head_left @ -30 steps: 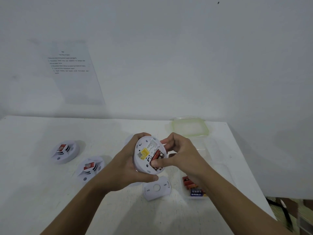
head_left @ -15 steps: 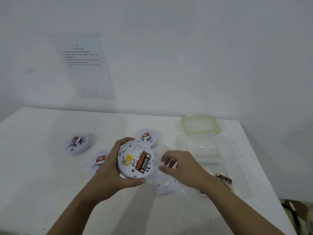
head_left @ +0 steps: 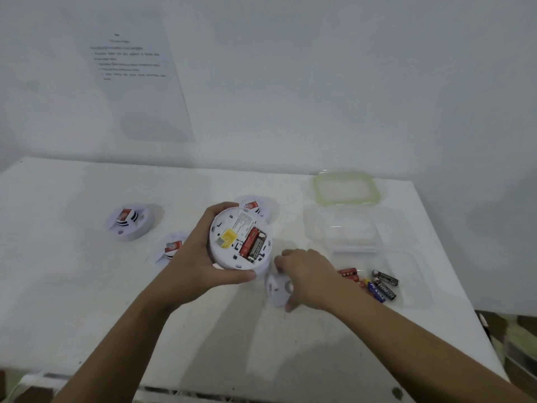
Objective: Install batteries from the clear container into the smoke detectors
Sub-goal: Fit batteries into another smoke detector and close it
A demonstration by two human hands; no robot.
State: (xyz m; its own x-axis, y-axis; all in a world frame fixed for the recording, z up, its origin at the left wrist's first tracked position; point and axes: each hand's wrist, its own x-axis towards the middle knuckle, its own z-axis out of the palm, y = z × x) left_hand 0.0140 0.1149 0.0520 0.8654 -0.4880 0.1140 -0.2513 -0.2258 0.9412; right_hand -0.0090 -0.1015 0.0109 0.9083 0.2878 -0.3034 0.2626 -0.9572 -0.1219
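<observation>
Smoke detector is up off the table, back side facing us, in the left hand; fingers wrap its far rim and the thumb clamps the near edge, a full firm grip; its open bay shows a red battery and a black battery side by side, just beside a yellow tab; right hand is low, just right of the detector, curled over the white mounting plate; fingertips on its far edge, thumb on the near edge, pinching it; whether the plate is off the table I cannot tell; to the right sits the clear container, lid off, with loose batteries in its near corner, red, black and blue; green-rimmed lid lies behind it near the wall; a second detector sits far left, a third detector is partly hidden by the left hand, a fourth detector peeks over the held one; printed sheet hangs on the wall, text too blurred to read.
</observation>
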